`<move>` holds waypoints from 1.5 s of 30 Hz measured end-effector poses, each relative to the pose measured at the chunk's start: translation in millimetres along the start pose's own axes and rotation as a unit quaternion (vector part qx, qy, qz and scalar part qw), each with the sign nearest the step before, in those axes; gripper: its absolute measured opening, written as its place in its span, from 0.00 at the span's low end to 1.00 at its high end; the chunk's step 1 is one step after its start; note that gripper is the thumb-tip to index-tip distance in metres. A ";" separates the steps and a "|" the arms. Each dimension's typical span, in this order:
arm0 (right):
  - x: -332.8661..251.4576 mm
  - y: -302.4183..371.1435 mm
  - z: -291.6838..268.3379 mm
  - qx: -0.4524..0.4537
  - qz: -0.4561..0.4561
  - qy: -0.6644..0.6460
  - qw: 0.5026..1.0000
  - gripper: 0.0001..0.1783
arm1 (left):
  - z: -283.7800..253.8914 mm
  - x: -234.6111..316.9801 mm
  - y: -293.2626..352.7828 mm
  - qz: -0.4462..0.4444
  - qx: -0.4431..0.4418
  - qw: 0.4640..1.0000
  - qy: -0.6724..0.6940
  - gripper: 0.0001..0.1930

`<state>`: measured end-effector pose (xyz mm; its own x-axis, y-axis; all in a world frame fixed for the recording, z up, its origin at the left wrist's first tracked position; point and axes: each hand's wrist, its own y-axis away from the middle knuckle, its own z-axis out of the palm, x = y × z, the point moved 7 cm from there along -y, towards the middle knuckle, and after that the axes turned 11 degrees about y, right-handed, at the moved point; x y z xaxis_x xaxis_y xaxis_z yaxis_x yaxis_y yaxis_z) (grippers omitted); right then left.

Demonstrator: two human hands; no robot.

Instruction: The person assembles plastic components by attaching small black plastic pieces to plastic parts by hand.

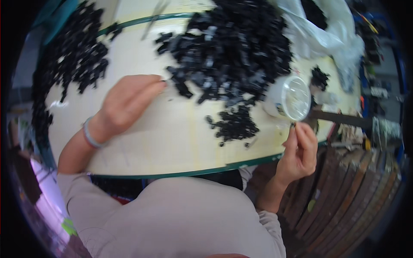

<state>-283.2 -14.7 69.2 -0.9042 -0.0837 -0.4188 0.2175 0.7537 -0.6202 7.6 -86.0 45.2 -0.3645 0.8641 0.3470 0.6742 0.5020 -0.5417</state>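
Observation:
My left hand (129,101), with a band round its wrist, is over the left-middle of the table. Its fingers are pressed together, the tips beside a big heap of small black pieces (232,47); a dark speck shows at the tips, too small to name. Just below a white round tub (277,101) with a clear shiny inside, my right hand (301,152) pinches a small black piece (293,124) between thumb and finger. Between the hands, nearer me, is a smaller pile of tiny black parts (235,124).
Another spread of black pieces (81,51) covers the left side of the cream table (150,146). A clear plastic bag (318,41) lies at the far right, with a small black clump (319,78) near it. Stacked brown boards (344,193) stand beside the table at right.

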 end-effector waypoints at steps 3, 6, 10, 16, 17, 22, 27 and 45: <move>-2.6 -31.8 -6.2 -0.029 -0.062 0.049 0.996 0.11 | -10.4 -6.3 12.0 -0.082 0.062 0.994 0.030 0.12; 5.6 -50.3 2.5 -0.088 -0.071 0.066 0.991 0.10 | -19.2 -22.3 20.1 -0.202 0.146 0.958 0.144 0.07; -2.5 -58.5 15.4 -0.125 -0.175 0.060 0.975 0.10 | 13.3 -39.3 37.7 -0.440 0.139 0.739 0.491 0.07; -1.6 -59.2 25.4 -0.171 -0.208 0.072 0.960 0.10 | 45.3 -9.0 18.5 -0.427 0.056 0.589 0.684 0.10; -2.3 -60.6 24.1 -0.171 -0.199 0.065 0.963 0.10 | 45.9 -5.2 16.9 -0.416 0.048 0.571 0.706 0.14; -3.1 -56.9 5.8 -0.124 -0.151 -0.014 0.981 0.10 | 64.0 15.2 15.5 -0.420 0.008 0.415 0.807 0.16; 1.5 -30.0 7.5 -0.131 0.043 -0.208 0.968 0.13 | 80.3 23.2 14.1 -0.504 -0.011 0.397 0.767 0.16; -79.1 24.6 51.9 -0.161 -0.092 -0.304 0.934 0.14 | 89.9 33.8 20.3 -0.433 -0.013 0.337 0.836 0.08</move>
<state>-187.2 -23.3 52.6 -0.5179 -0.5124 -0.6850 -0.1315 0.8389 -0.5281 -48.8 -43.3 -22.9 0.4242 -0.8455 0.3243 0.7938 0.5195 0.3162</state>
